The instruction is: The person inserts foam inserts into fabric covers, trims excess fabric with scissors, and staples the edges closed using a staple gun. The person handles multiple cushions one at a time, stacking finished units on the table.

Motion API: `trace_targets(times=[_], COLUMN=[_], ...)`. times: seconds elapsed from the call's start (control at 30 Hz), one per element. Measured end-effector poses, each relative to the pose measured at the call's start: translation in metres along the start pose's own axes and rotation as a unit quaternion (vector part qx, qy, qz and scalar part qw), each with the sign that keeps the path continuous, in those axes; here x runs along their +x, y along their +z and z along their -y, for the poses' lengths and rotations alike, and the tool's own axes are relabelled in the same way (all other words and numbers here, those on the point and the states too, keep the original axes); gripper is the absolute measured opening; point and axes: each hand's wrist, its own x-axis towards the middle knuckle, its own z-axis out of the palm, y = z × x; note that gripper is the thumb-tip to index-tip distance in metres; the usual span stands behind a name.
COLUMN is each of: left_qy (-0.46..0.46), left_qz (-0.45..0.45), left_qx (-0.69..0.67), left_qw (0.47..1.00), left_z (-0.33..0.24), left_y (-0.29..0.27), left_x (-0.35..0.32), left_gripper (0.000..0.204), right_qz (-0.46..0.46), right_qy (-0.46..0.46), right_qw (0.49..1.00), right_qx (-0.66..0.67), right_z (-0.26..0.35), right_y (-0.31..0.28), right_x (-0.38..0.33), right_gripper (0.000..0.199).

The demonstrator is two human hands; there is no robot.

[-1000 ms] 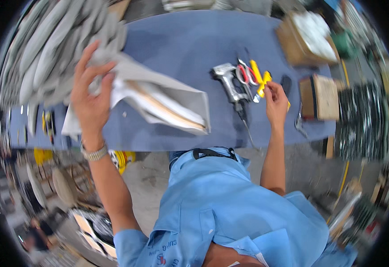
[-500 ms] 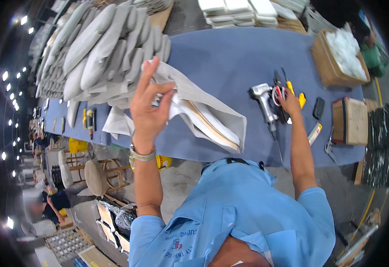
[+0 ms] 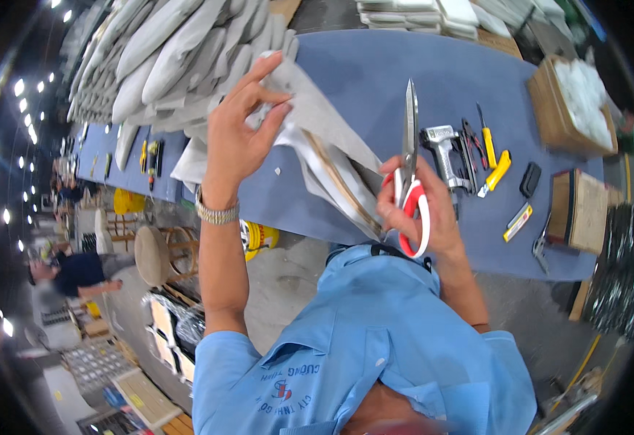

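Note:
My left hand pinches the upper end of a loose piece of grey fabric between thumb and forefinger, its other fingers raised. Within the fabric lies a long padded piece with white padding and a bare tan strip along its length. My right hand grips a pair of scissors by red and white handles, just right of the fabric's lower end. The blades point away from me and look nearly or fully closed.
A big pile of grey padded pieces stands far left. Right of the scissors lie a staple gun, pliers, a yellow screwdriver and a yellow utility knife. A carton of white stuffing stands at the right.
My right hand has picked up the scissors from beside the staple gun and brought them left to the fabric. My left hand keeps its pinch.

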Motion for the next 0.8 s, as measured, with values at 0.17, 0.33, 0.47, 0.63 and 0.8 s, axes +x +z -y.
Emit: trace_targets(times=[0.17,0.33,0.47,0.63,0.8], left_qy=[0.130,0.119,0.144,0.215,0.246], left_qz=[-0.049,-0.082,-0.087,-0.083,-0.030], left_qx=[0.033,0.013,-0.037,-0.063,-0.167], left_qw=[0.990,0.989,0.985,0.971,0.954], left_z=[0.010,-0.014,-0.029,-0.042,-0.061], left_y=[0.023,0.038,0.044,0.044,0.050], left_x=[0.001,-0.021,-0.050,-0.080,-0.101], left_gripper=[0.014,0.015,0.016,0.015,0.012], right_qz=[-0.099,-0.131,-0.180,-0.164,-0.034], right_qy=[-0.008,-0.146,-0.237,-0.349,-0.290], right_qw=[0.995,0.980,0.947,0.896,0.930], right_qx=[0.001,-0.034,-0.124,-0.221,-0.224], right_z=[-0.007,0.008,0.031,0.072,0.110], right_y=[0.028,0.008,-0.002,0.005,0.034], right_x=[-0.013,0.014,0.032,0.068,0.092], right_gripper=[0.035,0.037,0.045,0.051,0.057])
